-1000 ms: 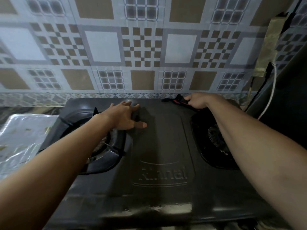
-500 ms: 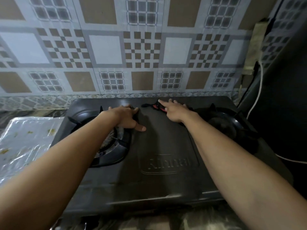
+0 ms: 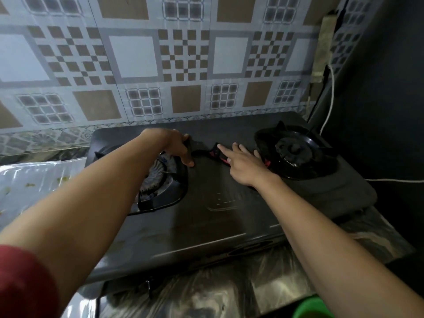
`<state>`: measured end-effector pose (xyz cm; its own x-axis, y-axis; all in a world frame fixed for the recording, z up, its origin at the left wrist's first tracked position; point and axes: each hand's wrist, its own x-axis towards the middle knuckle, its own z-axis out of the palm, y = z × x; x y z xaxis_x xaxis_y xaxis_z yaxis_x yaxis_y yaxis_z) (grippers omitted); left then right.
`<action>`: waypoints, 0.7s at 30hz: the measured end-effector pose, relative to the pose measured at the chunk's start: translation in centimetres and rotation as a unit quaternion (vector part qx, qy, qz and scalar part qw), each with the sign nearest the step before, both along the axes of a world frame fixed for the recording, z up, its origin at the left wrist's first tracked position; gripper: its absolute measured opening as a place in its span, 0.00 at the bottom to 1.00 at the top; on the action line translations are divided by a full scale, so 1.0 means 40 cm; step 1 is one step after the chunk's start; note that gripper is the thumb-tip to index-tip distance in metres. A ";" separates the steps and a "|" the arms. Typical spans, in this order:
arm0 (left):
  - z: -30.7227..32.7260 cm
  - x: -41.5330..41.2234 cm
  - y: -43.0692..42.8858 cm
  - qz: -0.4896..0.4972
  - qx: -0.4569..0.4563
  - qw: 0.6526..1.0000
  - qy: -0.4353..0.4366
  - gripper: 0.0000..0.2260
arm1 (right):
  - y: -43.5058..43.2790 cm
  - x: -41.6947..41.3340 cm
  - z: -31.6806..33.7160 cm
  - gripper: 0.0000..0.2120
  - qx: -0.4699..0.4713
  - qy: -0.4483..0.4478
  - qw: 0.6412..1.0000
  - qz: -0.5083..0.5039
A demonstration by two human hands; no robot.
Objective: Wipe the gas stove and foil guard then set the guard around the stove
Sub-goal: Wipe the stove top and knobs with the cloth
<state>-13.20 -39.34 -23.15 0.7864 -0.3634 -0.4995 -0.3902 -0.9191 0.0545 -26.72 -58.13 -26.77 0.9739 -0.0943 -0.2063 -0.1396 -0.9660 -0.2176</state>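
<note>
moved: right hand (image 3: 243, 165) has slid the cloth (image 3: 218, 154) from the back-right corner of the stove (image 3: 206, 216) toward its centre; left hand (image 3: 177, 145) has barely shifted; view now shows more of the right burner (image 3: 293, 150).
right hand: palm down, fingers spread flat, pressing on the dark cloth with red marks. Not a closed grip, just pinning it to the stove top.
left hand: braced at the inner edge of the left burner (image 3: 158, 180), thumb down on the stove top, fingers curled over something dark at the rim. Cannot tell if it grips anything or only leans.
stove: on the desk (image 3: 206, 292), back edge close to the tiled wall (image 3: 183, 65). Centre panel under the cloth; front strip looks smeared, probably not wiped yet.
foil guard: lying flat on the desk left of the stove (image 3: 29, 177), with yellowish specks on it. Not around the stove, looks unwiped.
risk 1: cloth only pinned by flat fingers, so it can bunch or slip out on a fast stroke.
risk 2: cloth snags on the right burner's raised prongs if the stroke runs wide, could lift or knock the pan support.
risk 3: left hand's weight on the burner rim could tip or shift that support.
risk 4: white cable (image 3: 330, 97) hangs just beside the stove's right rear corner; pushing the stove or setting the guard there could trap it.
risk 5: foil creases or tears easily if wiped hard or bent carelessly round the stove.
</note>
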 end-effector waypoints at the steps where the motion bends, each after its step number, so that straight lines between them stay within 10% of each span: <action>1: 0.001 0.001 0.001 -0.002 -0.004 1.000 0.002 0.53 | 0.017 -0.026 -0.002 0.30 0.001 -0.009 1.000 0.003; 21: -0.023 -0.041 0.032 -0.059 -0.042 0.996 -0.056 0.39 | -0.046 -0.157 -0.019 0.27 0.022 -0.019 0.997 -0.071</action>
<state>-14.83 -38.05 -24.07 0.7849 -0.4936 -0.3746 -0.5031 -0.8605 0.0796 -32.98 -59.98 -27.53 0.9585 -0.2237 -0.1765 -0.2654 -0.9264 -0.2670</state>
